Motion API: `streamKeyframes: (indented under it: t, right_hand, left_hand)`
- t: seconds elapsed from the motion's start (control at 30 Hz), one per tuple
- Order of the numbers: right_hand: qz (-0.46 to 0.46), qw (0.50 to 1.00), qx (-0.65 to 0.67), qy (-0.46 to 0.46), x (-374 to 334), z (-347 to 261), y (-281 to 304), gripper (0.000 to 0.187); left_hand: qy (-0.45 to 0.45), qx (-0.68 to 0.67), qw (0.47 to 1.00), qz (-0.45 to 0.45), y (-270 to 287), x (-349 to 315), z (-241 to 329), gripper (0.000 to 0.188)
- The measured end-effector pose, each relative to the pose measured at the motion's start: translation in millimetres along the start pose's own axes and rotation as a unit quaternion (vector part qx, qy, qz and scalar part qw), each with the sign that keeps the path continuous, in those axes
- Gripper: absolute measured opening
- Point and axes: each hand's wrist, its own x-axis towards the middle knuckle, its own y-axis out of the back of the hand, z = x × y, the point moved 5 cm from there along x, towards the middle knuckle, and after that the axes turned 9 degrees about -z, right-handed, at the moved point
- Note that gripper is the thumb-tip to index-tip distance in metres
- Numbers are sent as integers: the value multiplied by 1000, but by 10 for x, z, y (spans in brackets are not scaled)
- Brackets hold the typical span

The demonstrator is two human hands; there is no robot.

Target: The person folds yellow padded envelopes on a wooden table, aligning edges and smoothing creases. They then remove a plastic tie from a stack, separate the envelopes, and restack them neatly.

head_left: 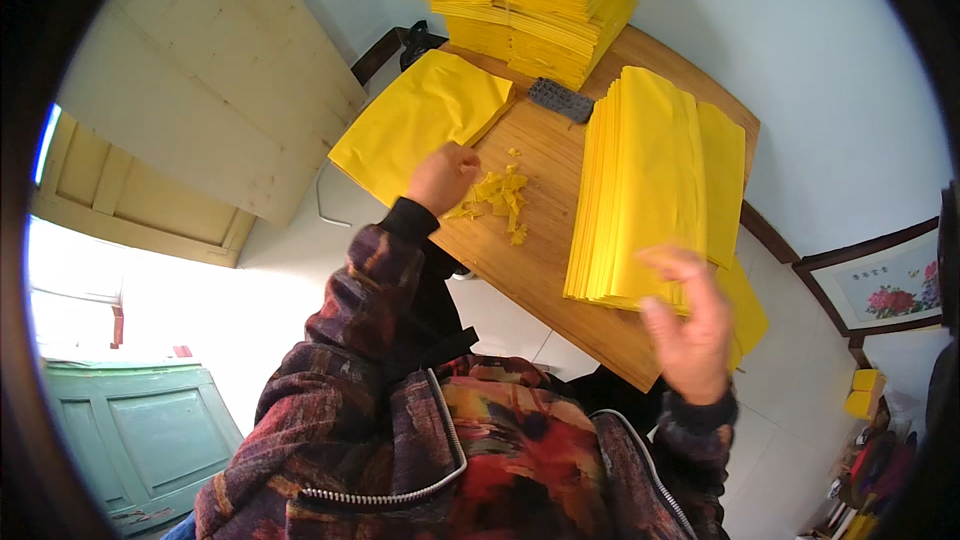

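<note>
At the near left you have a green cabinet (155, 440), and beyond it, on the far left, a large pale wooden board (210, 70) leans at a slant. To the right of the board, a flat stack of yellow paper (410, 120) lies on the far left part of the wooden table (545, 165), its surface slightly wrinkled. Your left hand (443, 178) is at the near edge of that stack, fingers curled in; you cannot tell from here whether they pinch anything. Just right of that hand, torn yellow scraps (503, 195) lie in a loose heap on the wood. At the far side, tall yellow bundles (560, 0) stand piled up, with a dark grey pad (560, 100) just in front of them. Right of the pad, a thick yellow pile (635, 180) lies with its many folded edges facing left. Your right hand (692, 330) is at its near end, thumb and fingers apart; it is blurred, so contact is unclear. On the far right is a framed flower picture (885, 290).
</note>
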Motion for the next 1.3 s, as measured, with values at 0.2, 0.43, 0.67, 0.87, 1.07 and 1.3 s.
streamKeyframes:
  t: [0.2,0.43,0.67,0.87,1.07,1.3]
  right_hand:
    - [-180,978,104,-8,175,0,-1270,20]
    - [-181,970,150,-67,236,231,-1623,15]
    - [-138,976,130,-108,419,371,-1852,13]
    - [-72,987,71,-125,838,576,-2032,22]
    - [-73,984,-157,-50,1030,588,-2363,34]
    - [-64,989,-56,-124,1335,856,-2373,12]
  left_hand:
    - [33,76,996,29,-504,-85,33,39]
    - [-12,-35,995,96,-576,50,-83,20]
    - [-3,-354,929,109,-165,-26,-460,20]
    - [58,-349,933,60,-228,-176,-618,19]
    - [17,-306,945,112,-232,-232,-719,17]
    - [32,-301,944,133,-66,-276,-753,17]
